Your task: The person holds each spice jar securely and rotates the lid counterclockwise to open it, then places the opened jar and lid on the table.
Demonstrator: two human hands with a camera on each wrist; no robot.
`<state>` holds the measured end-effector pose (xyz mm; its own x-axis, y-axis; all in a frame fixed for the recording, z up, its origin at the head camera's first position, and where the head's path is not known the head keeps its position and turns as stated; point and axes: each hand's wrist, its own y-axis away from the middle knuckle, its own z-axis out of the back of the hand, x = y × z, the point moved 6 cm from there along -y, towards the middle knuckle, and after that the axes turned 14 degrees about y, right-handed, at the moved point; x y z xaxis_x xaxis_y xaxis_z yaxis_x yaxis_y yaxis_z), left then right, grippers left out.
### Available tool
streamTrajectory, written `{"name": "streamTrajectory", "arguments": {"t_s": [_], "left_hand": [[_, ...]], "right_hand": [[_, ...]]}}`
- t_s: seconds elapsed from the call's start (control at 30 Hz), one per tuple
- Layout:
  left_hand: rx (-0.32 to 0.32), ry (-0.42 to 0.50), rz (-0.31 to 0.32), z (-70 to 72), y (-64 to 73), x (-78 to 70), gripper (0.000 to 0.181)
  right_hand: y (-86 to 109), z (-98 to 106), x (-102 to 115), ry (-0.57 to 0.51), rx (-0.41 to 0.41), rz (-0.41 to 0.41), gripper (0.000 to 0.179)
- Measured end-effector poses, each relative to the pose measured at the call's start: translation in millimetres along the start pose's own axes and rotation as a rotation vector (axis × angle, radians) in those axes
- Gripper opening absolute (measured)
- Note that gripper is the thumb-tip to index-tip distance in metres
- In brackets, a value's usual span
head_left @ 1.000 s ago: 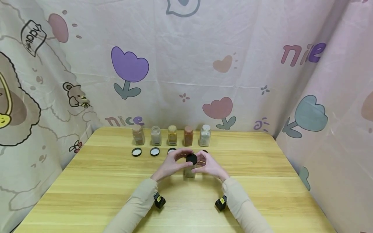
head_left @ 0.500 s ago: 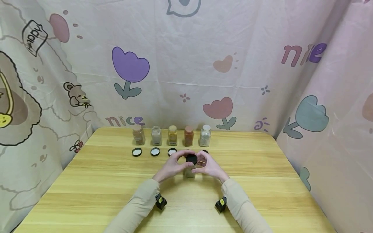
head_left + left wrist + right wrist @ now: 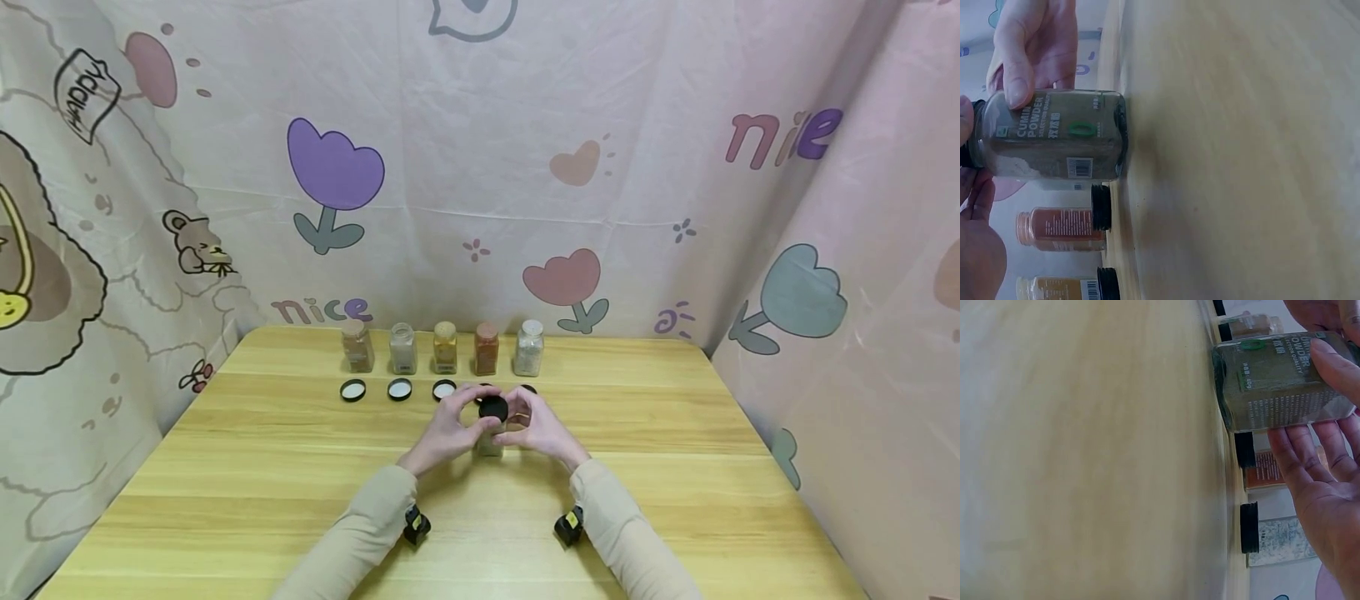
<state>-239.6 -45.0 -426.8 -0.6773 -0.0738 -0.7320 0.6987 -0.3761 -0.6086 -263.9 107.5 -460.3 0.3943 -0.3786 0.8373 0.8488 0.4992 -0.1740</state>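
A cumin powder jar [image 3: 1054,134], square and clear with grey-brown powder inside, stands upright on the table in front of me. My left hand [image 3: 448,429] grips its black lid [image 3: 493,408] from the left, thumb on the near side and fingers round the far side. From the right, my right hand [image 3: 546,427] holds the jar's body, the thumb lying on the label in the right wrist view. The fingers hide part of the glass in the head view. Whether the lid's thread is engaged cannot be seen.
Behind the hands stands a row of lidless jars: brown [image 3: 357,348], pale [image 3: 403,350], yellow [image 3: 446,350], red-orange [image 3: 486,350] and white [image 3: 529,350]. Black lids [image 3: 353,390] lie before them, some partly hidden by my hands. A printed curtain [image 3: 465,183] hangs behind the wooden table [image 3: 225,467].
My left wrist and forearm have shifted slightly to the right, with the left hand turning a little around the lid. The right hand and the jar stay in place.
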Motion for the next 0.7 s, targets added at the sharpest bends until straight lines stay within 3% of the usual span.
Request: {"name": "streamTrajectory", "arguments": {"t_s": [0.3, 0.47, 0.57, 0.7], "left_hand": [[-0.072, -0.036, -0.051, -2.2, 1.5, -4.9, 0.043], [-0.103, -0.01, -0.023, 2.3, -0.5, 0.0, 0.049], [-0.063, 0.006, 0.028, 3.7, -2.1, 3.5, 0.051], [0.046, 0.076, 0.115, 1.2, -3.0, 6.7, 0.051]], "right_hand": [[1.4, 0.4, 1.4, 0.026, -0.017, 0.009, 0.05], [0.7, 0.7, 1.2, 0.031, -0.01, -0.008, 0.049], [-0.3, 0.4, 0.0, 0.022, 0.008, -0.016, 0.049], [-0.2, 0.2, -0.2, 0.007, 0.026, -0.008, 0.05]]}}
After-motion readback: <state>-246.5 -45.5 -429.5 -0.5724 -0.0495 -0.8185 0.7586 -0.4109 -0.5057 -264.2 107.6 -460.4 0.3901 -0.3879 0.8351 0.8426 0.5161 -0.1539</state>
